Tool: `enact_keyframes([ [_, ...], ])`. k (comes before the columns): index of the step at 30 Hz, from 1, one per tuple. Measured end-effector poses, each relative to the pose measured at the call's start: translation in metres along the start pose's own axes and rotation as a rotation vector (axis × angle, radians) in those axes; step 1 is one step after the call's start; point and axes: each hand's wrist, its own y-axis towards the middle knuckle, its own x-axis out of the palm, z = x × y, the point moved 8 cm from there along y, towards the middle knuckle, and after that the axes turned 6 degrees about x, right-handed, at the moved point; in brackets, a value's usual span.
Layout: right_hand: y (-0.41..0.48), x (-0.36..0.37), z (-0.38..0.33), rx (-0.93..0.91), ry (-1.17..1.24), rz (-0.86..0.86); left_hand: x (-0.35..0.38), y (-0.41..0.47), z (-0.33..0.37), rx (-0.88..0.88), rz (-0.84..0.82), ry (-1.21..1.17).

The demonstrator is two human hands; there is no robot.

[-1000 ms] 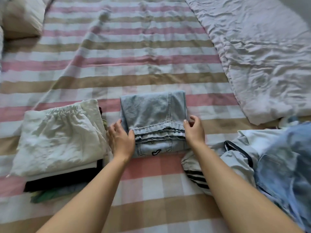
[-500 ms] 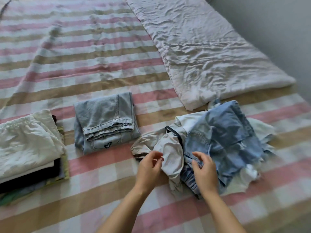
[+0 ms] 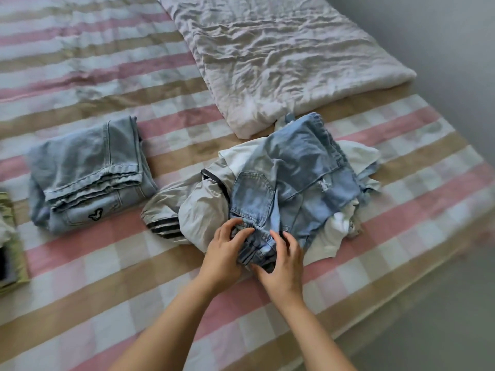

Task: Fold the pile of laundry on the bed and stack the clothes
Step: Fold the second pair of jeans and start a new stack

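The left hand [image 3: 225, 250] and the right hand [image 3: 284, 261] are close together. Both grab the near edge of the blue denim piece [image 3: 294, 172] on top of the messy pile [image 3: 203, 210] on the bed [image 3: 107, 263]. The folded jeans [image 3: 88, 172] lie to the left.

Landmark: crumpled heap of light-blue denim and white cloth [image 3: 294, 178]. Left of it, a narrow strip of pink-beige-white striped bedsheet [image 3: 166, 156] lies bare, then the folded light-blue jeans [image 3: 88, 172] block. Further left, a stack of folded clothes [image 3: 10, 250] sits at the frame edge. Behind it, the wrinkled white quilt [image 3: 281, 57] meets its far edge, no gap. Near side: left hand [image 3: 225, 253] and right hand [image 3: 281, 261] grip its denim, bare sheet either side of the forearms. Right of it: short bare sheet, then bed edge and grey floor [image 3: 442, 317].
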Motion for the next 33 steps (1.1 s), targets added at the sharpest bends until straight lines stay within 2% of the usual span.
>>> enact_keyframes([
  [2, 0.003, 0.002, 0.001, 0.0, -0.011, 0.005, 0.002, 0.003, -0.001, 0.007, -0.029, 0.066],
  [6, 0.004, 0.005, 0.003, 0.002, -0.005, -0.032, -0.006, 0.006, 0.002, 0.015, 0.064, 0.062],
  [11, -0.007, -0.008, -0.009, -0.074, 0.114, -0.059, -0.026, 0.009, 0.011, -0.076, 0.155, -0.163],
  [18, -0.028, -0.045, -0.039, -0.192, 0.218, 0.063, -0.069, 0.0, 0.029, -0.154, 0.291, -0.506],
  [21, -0.038, -0.044, -0.027, -0.124, 0.165, 0.073, -0.08, -0.014, 0.028, -0.176, 0.36, -0.648],
  [23, -0.045, -0.032, -0.004, -0.023, 0.117, 0.009, -0.079, -0.026, 0.019, -0.213, 0.407, -0.749],
  [26, -0.058, -0.005, 0.03, 0.099, 0.09, -0.169, -0.06, -0.047, -0.008, -0.341, 0.433, -0.706],
  [29, -0.063, 0.012, 0.046, 0.153, 0.109, -0.286, -0.035, -0.064, -0.025, -0.42, 0.391, -0.632],
  [31, -0.06, 0.01, 0.044, 0.135, 0.139, -0.268, -0.024, -0.07, -0.024, -0.4, 0.372, -0.629],
  [33, -0.052, -0.002, 0.033, 0.066, 0.164, -0.166, -0.022, -0.072, -0.02, -0.372, 0.401, -0.632],
])
